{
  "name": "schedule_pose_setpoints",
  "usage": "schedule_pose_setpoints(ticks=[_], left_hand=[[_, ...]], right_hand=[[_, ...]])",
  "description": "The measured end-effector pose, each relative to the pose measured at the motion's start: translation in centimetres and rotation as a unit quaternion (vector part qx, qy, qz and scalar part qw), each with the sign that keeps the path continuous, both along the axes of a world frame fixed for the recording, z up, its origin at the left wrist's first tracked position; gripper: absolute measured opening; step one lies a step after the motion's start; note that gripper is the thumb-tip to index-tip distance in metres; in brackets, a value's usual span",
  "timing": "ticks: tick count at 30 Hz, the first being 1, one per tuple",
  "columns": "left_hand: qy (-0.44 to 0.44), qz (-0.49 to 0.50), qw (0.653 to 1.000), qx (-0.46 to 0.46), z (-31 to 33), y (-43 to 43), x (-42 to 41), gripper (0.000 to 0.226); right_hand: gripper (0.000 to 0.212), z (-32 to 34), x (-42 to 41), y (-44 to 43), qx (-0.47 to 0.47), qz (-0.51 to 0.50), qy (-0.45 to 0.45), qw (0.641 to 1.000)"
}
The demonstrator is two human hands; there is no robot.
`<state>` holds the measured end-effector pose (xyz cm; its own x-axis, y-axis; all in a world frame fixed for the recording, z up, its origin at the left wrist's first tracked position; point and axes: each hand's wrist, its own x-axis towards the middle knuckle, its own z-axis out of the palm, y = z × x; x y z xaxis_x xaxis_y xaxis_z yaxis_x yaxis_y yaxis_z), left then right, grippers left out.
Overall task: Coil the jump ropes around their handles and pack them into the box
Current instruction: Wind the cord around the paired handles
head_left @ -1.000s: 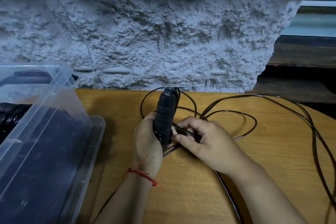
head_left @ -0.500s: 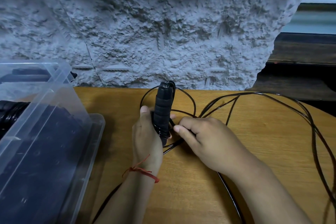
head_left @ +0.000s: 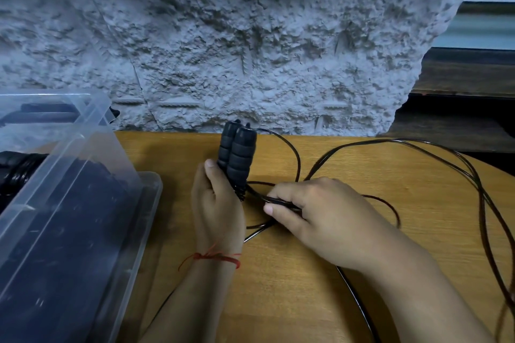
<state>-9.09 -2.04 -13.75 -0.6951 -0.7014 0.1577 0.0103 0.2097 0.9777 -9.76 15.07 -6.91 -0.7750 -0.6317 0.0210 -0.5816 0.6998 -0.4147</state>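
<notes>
1. Left hand (head_left: 217,209) grips the 2 black handles (head_left: 238,156) as a pair, upright and leaning slightly away, over the worktop (head_left: 278,301). Thumb lies up the left handle; the other fingers are curled round behind, mostly hidden.
2. Right hand (head_left: 326,220) pinches the rope (head_left: 276,200) just beside the handle bases, fingers (head_left: 284,214) narrow and closed on the strand, which looks doubled there.
3. Change: 0.5 s ago the right hand was tucked against the lower end of the handles. Now it sits a bit to the right and lower, with a short taut run of rope between it and the bases.
4. Also changed: the bundle has turned, so both handles show side by side where only 1 showed before.
5. Dark ridged bit under the handles: rope wraps or a spring collar, cannot tell.
6. Judgement: a turn has probably just been laid or is being set up. Coiling is at an early stage.
7. Most of the rope is loose, in wide loops across the right of the worktop, with 1 strand running off the near edge.
8. Clear plastic box (head_left: 145,189) stands left of the hands, apart from them, a clear panel, probably its lid, slanting across it. Black coiled ropes (head_left: 19,172) are already inside.
9. Next needs the rope kept tight while wrapping; the loose loops cross and could snag.
</notes>
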Motion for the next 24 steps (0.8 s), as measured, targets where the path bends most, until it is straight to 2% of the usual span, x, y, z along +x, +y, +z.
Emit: schedule_pose_setpoints(ticks=[4,9,14,16,18,21,24], left_hand=[[0.023,-0.013,0.997,-0.073,0.3,0.3,0.5,0.035],[0.01,-0.019,0.997,-0.068,0.0,-0.1,0.3,0.042],[-0.017,-0.017,0.999,-0.041,0.9,-0.1,0.5,0.046],[-0.02,-0.014,0.999,-0.021,1.0,-0.1,0.4,0.046],[-0.018,-0.014,0.999,-0.023,1.1,0.0,0.5,0.044],[-0.013,-0.012,0.998,-0.057,1.0,0.0,0.7,0.039],[-0.013,-0.014,0.995,-0.094,0.7,0.1,0.6,0.034]], right_hand=[[0.04,0.4,0.1,0.1,0.022,-0.035,0.051,0.998],[0.044,-0.2,-0.4,0.4,0.022,-0.082,0.034,0.996],[0.029,-0.1,-0.3,0.4,-0.009,-0.09,0.063,0.994],[0.032,-0.3,-0.1,-0.1,-0.019,-0.094,0.066,0.993],[0.032,-0.6,0.1,-0.7,-0.021,-0.095,0.053,0.994],[0.028,-0.8,0.6,-1.2,-0.061,-0.112,-0.018,0.992],[0.035,-0.4,0.7,-1.2,-0.089,-0.127,-0.068,0.986]])
